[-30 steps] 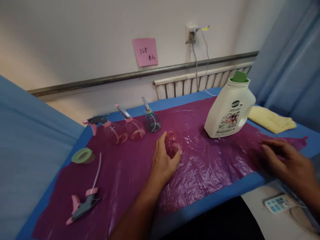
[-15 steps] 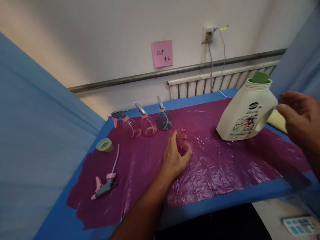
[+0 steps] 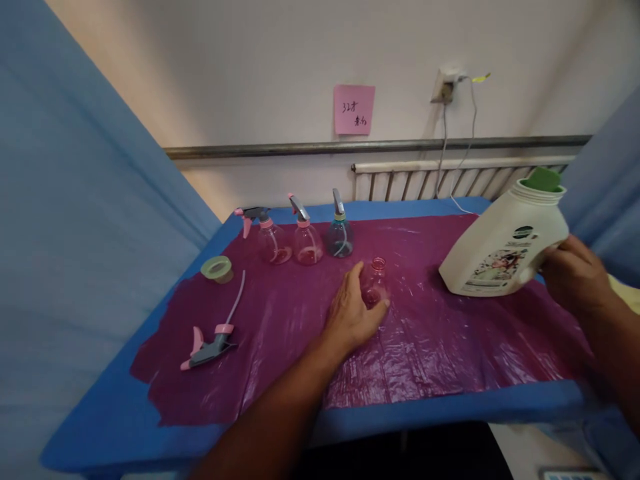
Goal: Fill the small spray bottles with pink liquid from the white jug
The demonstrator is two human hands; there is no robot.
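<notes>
My left hand (image 3: pixel 353 312) is curled around a small clear pinkish spray bottle (image 3: pixel 376 283), which stands upright with its neck uncovered. On the right, my right hand (image 3: pixel 575 275) grips the handle of a large cream jug (image 3: pixel 487 247). The jug leans slightly, its base at or close to the sheet, and a green piece (image 3: pixel 544 179) shows in its open mouth. A loose pink and grey spray head (image 3: pixel 213 348) with its tube lies to the left of my left arm.
Behind stand two pink-collared spray bottles (image 3: pixel 274 245) and a bluish one (image 3: pixel 341 237). A small pale-green cup (image 3: pixel 217 269) sits at left. Purple plastic sheeting (image 3: pixel 285 333) covers the blue table (image 3: pixel 107 417). Cords (image 3: pixel 444 147) hang from a wall socket.
My right hand has moved left onto the jug's handle and closed there. The jug tilts a little more. My left hand remains around the bottle; the camera view has shifted.
</notes>
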